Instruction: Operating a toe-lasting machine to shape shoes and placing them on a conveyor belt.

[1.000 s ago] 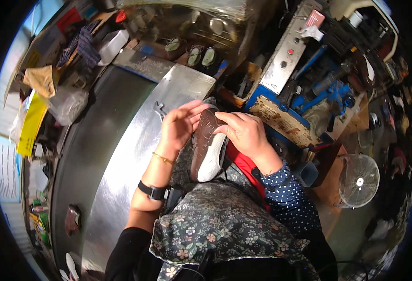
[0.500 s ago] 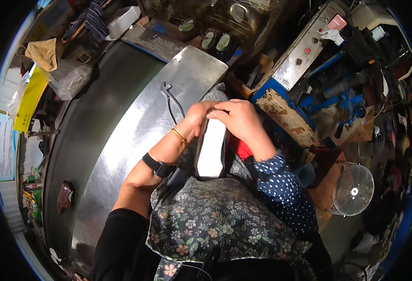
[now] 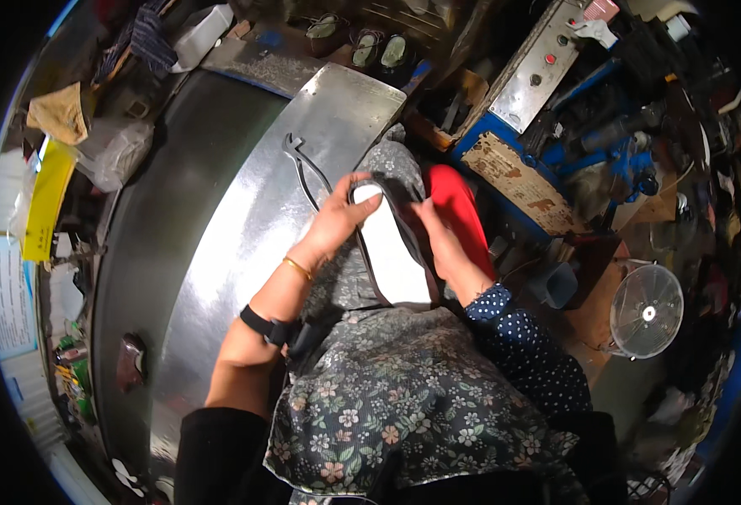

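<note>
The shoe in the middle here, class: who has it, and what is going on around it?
A person holds a shoe sole-up over their lap, in both hands. The left hand grips its toe end; the right hand presses along its right edge. A metal worktable lies to the left with pliers on it, and a small fan stands to the right.

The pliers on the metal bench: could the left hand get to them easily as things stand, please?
Probably yes. The pliers lie bare on the metal bench just beyond the left hand, with nothing between them; but that hand grips the shoe and would have to let go.
</note>
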The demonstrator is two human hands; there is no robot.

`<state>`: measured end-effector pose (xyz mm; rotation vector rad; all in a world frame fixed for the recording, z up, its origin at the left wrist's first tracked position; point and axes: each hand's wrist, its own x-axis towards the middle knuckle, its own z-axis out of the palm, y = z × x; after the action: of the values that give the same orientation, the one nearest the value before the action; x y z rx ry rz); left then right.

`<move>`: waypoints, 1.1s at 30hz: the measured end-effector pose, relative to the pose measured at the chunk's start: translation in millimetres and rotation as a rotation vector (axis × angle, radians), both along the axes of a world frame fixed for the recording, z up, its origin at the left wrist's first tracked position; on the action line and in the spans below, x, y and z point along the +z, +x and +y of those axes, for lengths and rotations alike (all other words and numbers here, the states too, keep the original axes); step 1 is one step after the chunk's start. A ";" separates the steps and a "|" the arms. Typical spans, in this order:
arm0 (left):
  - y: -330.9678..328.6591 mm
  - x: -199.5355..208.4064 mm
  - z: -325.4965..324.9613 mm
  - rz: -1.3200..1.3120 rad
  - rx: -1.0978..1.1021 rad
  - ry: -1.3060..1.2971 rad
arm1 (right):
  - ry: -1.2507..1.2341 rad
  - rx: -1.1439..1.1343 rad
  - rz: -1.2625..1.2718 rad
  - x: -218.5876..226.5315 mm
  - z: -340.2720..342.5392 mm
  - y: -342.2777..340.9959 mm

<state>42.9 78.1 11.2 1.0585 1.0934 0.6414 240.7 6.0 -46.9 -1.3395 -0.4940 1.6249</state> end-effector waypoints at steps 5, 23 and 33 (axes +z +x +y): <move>1.3 -25.8 -15.8 -0.096 0.010 0.040 | 0.208 0.469 -0.924 13.5 -10.9 -28.3; 2.8 -12.4 -18.4 0.610 0.218 0.325 | 0.189 0.317 -0.387 22.5 -11.3 -53.5; -40.0 9.2 -69.8 0.840 -0.476 0.258 | 0.485 0.312 -0.410 -0.3 -26.4 -51.5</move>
<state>2.9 8.3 20.4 1.8250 1.4064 -0.0856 189.2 -20.4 -47.2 -1.2572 -1.3089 1.3389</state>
